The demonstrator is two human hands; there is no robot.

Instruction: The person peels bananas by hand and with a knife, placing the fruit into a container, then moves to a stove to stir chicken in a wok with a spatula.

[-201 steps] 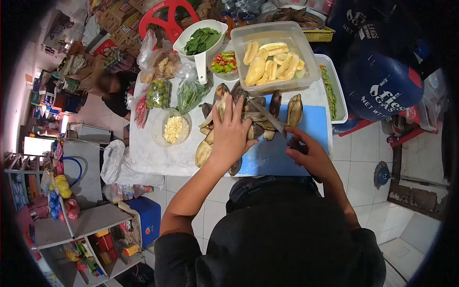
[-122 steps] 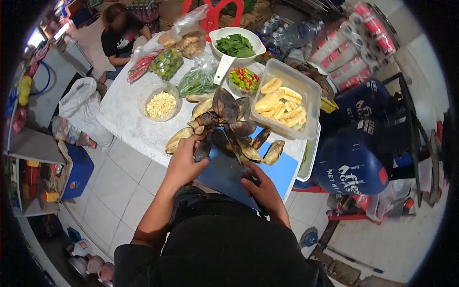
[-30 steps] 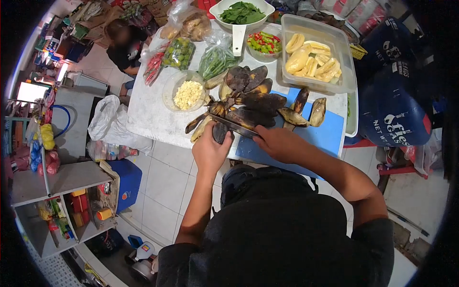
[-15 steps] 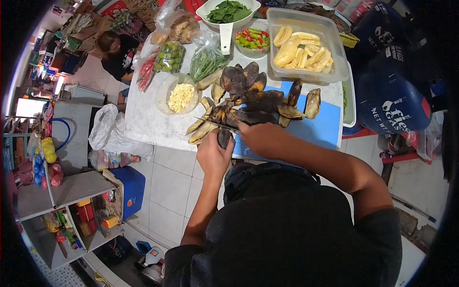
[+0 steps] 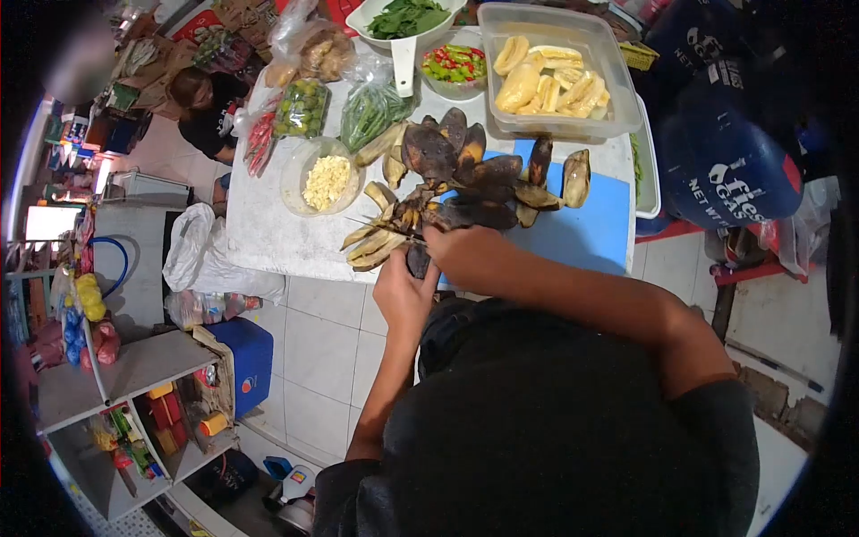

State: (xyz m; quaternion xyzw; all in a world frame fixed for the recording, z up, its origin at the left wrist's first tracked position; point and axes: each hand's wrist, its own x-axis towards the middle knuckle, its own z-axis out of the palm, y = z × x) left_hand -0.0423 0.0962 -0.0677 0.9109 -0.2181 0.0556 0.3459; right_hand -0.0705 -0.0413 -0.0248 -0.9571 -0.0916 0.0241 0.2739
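Observation:
My left hand (image 5: 401,291) is closed around a dark-skinned plantain (image 5: 418,261) at the table's near edge. Just right of it, my right hand (image 5: 461,255) grips a knife (image 5: 386,230), its thin blade pointing left over the plantain's upper end. Beyond my hands lies a bunch of blackened plantains (image 5: 429,150), partly on a blue cutting board (image 5: 586,233). Yellowish-brown peels (image 5: 376,248) are piled left of the blade. Peeled plantains (image 5: 528,89) lie in a clear plastic tub (image 5: 617,121) at the far right of the table.
A tub of chopped pale pieces (image 5: 327,182), a bag of green beans (image 5: 374,115), a pack of green citrus (image 5: 302,107), a bowl of cut chilies (image 5: 454,67) and a colander of leaves (image 5: 404,49) crowd the table. Blue gas cylinders (image 5: 734,174) stand right; a person (image 5: 206,112) is at far left.
The camera view has shifted slightly, moving the table up and left in the picture. Both hands keep their grips, and the knife stays close to the plantain's upper end.

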